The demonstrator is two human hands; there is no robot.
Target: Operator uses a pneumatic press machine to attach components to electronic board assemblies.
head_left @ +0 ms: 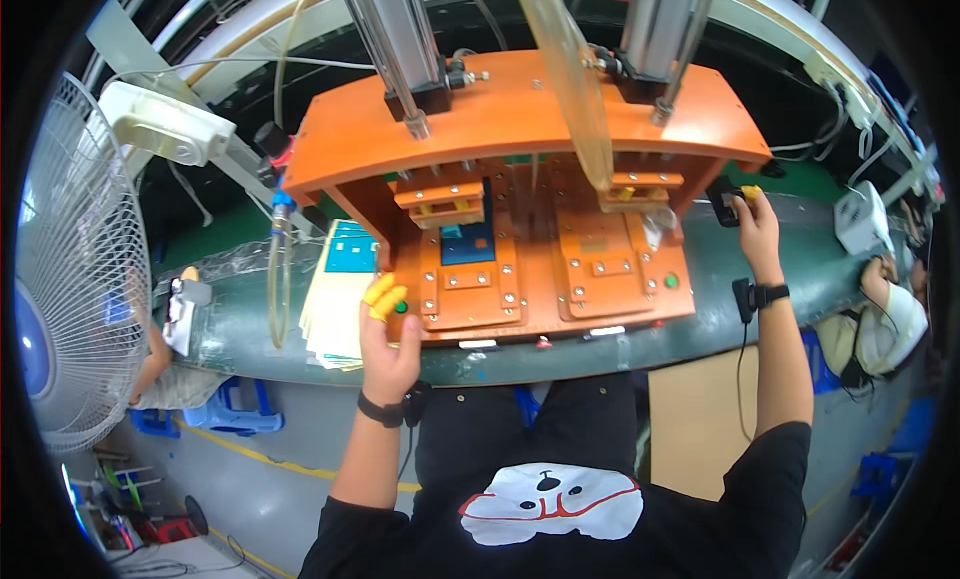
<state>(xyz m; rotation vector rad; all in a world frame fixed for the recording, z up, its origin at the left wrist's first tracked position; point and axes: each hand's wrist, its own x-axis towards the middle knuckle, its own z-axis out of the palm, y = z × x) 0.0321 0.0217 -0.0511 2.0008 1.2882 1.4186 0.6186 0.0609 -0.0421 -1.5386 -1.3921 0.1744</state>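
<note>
My left hand, with yellow finger covers on its fingertips, is at the front left corner of an orange press. Its fingers are stretched out and the thumb stands apart, beside a green button; whether it touches the button I cannot tell. To the right of the press, my right hand pinches a small flat black piece. On the press's left fixture lies a dark blue sheet beneath an orange pressing block. The right fixture sits under another block, with a second green button at its side.
Cream and teal sheets lie stacked left of the press on the green table. A fan stands at far left. Clear tubing hangs over the press. A white box and another person's arm are at right.
</note>
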